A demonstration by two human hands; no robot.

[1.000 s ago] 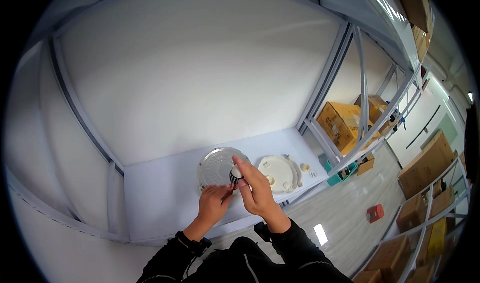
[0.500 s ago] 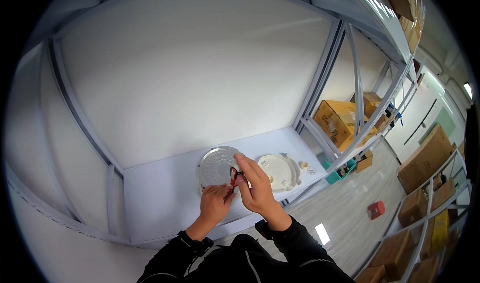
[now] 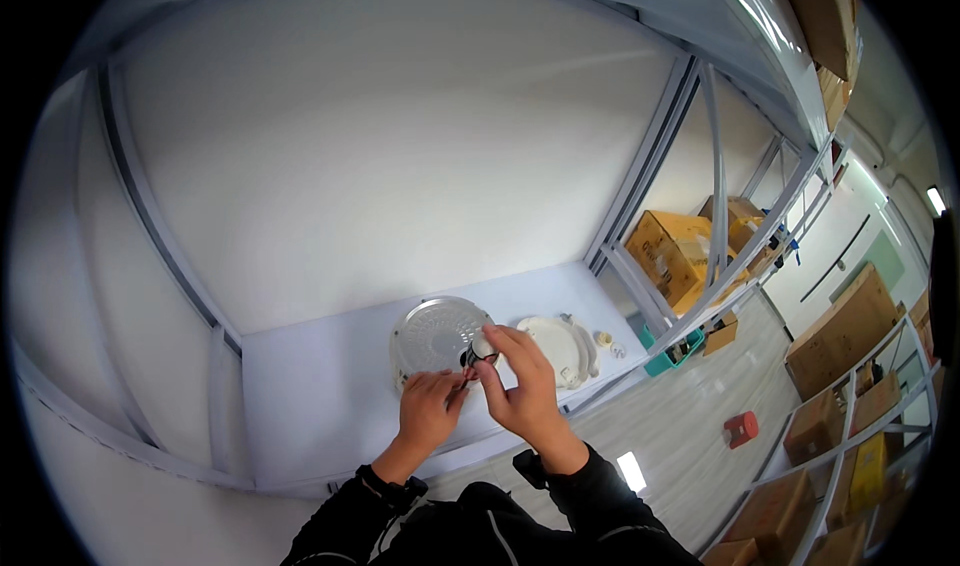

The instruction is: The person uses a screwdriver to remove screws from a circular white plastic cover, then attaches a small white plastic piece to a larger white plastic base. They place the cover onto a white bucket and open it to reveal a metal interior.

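My right hand [image 3: 525, 391] grips a small cylindrical part [image 3: 484, 347] between thumb and fingers. The part has a pale round end and looks like a small motor. Red and dark wires [image 3: 464, 374] run from it toward my left hand [image 3: 428, 406], whose fingers are pinched on them. Both hands are above the near edge of a round silver cover [image 3: 425, 334] with a pattern of small holes, lying on the white tabletop [image 3: 320, 386]. Right of it is a round cream plastic housing [image 3: 560, 346], partly hidden by my right hand.
Two small round parts [image 3: 603, 339] lie near the table's right end. Metal frame posts [image 3: 650, 151] stand at both sides. Beyond are cardboard boxes [image 3: 675, 256], a teal bin [image 3: 672, 354] and a red stool [image 3: 740, 429] on the floor. A white panel [image 3: 390, 156] rises behind the table.
My right hand has turned and shifted slightly, so the pale end of the cylindrical part now shows. My left hand stays nearly in place. The view has shifted slightly.
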